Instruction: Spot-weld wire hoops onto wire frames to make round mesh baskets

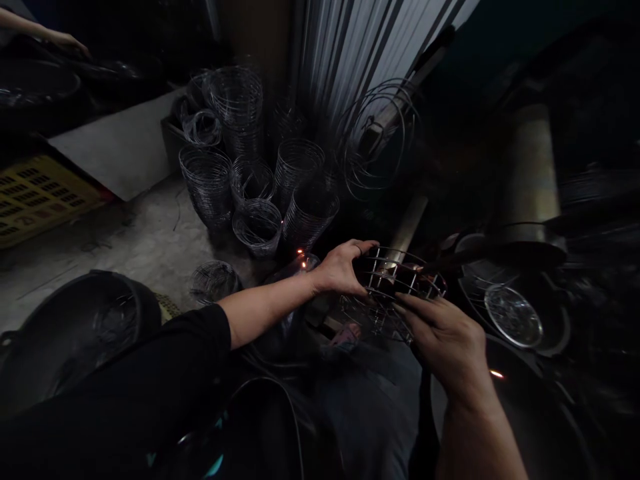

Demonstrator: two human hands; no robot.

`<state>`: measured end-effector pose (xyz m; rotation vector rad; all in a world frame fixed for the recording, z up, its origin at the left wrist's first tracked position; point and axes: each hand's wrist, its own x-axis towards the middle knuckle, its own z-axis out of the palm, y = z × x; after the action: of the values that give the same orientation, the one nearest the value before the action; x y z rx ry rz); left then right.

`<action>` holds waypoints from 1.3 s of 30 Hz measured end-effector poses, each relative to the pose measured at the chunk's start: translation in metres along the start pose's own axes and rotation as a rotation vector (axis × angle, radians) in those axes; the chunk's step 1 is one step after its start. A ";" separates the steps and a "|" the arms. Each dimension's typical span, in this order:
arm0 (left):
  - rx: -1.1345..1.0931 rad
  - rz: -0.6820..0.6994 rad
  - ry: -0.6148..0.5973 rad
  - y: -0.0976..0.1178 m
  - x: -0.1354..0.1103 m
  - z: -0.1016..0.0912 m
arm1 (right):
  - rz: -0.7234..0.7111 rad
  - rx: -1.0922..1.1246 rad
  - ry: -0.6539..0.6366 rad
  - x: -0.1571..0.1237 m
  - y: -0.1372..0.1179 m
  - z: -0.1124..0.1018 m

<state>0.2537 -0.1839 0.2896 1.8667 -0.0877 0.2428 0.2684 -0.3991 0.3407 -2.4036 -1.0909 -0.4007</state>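
Note:
A round wire frame (411, 275), made of thin metal rings joined by short cross wires, is held between my two hands. My left hand (344, 269) grips its left side, thumb and fingers spread around the rings. At its lower right side, my right hand (443, 333) pinches the wire with thumb and fingers. A pale metal rod (409, 227) slants down to the frame and appears to reach inside it; whether it touches the wires I cannot tell. Small orange sparks glow left of my left hand and below my right hand.
Several stacks of wire rings (205, 183) stand on the floor ahead. A thick metal cylinder (534, 173) hangs at the right, above a bowl (514, 317). A dark basin (107, 320) lies at lower left, a yellow crate (40, 193) beyond. Another person's hand (70, 43) shows at upper left.

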 end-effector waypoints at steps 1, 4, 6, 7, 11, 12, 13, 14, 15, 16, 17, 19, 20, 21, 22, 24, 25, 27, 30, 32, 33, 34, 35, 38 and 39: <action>0.009 0.000 -0.001 0.000 0.002 0.000 | 0.018 0.001 -0.001 0.002 0.001 0.001; 0.022 -0.025 0.019 0.000 0.012 0.000 | 0.070 0.005 0.033 0.011 0.009 0.005; 0.032 -0.055 0.025 0.000 0.018 0.000 | 0.116 0.055 0.047 0.017 0.015 0.007; 0.036 -0.066 0.023 0.000 0.020 0.000 | 0.146 0.088 0.043 0.018 0.016 0.006; 0.056 -0.073 0.014 0.000 0.024 0.000 | 0.343 0.244 0.079 0.012 0.009 -0.003; 0.064 -0.076 0.014 0.000 0.026 0.000 | 0.421 0.315 0.139 0.009 0.003 -0.006; 0.070 -0.080 0.014 0.000 0.028 0.000 | 0.501 0.405 0.212 0.005 -0.004 -0.010; 0.075 -0.086 0.020 -0.001 0.032 0.001 | 0.572 0.500 0.284 0.002 -0.011 -0.012; 0.080 -0.092 0.030 -0.001 0.035 0.001 | 0.629 0.585 0.340 -0.001 -0.017 -0.014; 0.085 -0.099 0.041 -0.002 0.039 0.002 | 0.671 0.652 0.372 -0.005 -0.022 -0.015; 0.089 -0.106 0.045 -0.004 0.042 0.002 | 0.700 0.698 0.372 -0.008 -0.025 -0.014; 0.077 -0.111 0.042 -0.008 0.046 0.003 | 0.737 0.750 0.293 -0.017 -0.024 -0.009; 0.066 -0.104 0.039 -0.012 0.045 0.003 | 0.744 0.761 0.225 -0.022 -0.021 -0.006; 0.051 -0.097 0.040 -0.016 0.044 0.004 | 0.740 0.751 0.152 -0.027 -0.017 -0.002; 0.031 -0.099 0.047 -0.021 0.041 0.005 | 0.720 0.721 0.083 -0.032 -0.014 0.000; -0.056 -0.160 0.070 -0.031 0.033 0.006 | 0.614 0.591 -0.021 -0.042 -0.012 0.004; -0.128 -0.218 0.068 -0.035 0.028 0.007 | 0.530 0.501 -0.056 -0.046 -0.013 0.004; -0.261 -0.316 0.051 -0.040 0.017 0.006 | 0.322 0.347 -0.102 -0.050 -0.023 0.001; -0.207 -0.276 0.064 -0.031 -0.002 -0.003 | 0.053 0.264 -0.161 -0.048 -0.047 -0.008; -0.058 -0.160 0.068 -0.017 -0.018 -0.012 | -0.028 0.300 -0.212 -0.043 -0.065 -0.015; 0.011 -0.103 0.052 -0.008 -0.026 -0.016 | -0.034 0.333 -0.242 -0.039 -0.072 -0.017; 0.074 -0.056 0.028 0.000 -0.034 -0.019 | -0.017 0.372 -0.270 -0.035 -0.077 -0.018; 0.133 -0.022 0.002 0.009 -0.042 -0.021 | 0.013 0.413 -0.301 -0.031 -0.081 -0.019; 0.286 0.012 -0.055 0.027 -0.059 -0.019 | 0.194 0.500 -0.388 -0.020 -0.082 -0.015; 0.323 0.014 -0.066 0.031 -0.063 -0.017 | 0.252 0.512 -0.418 -0.017 -0.080 -0.013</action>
<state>0.1845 -0.1808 0.3098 2.1963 -0.1123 0.2142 0.1955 -0.3709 0.3678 -2.1531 -0.8934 0.4369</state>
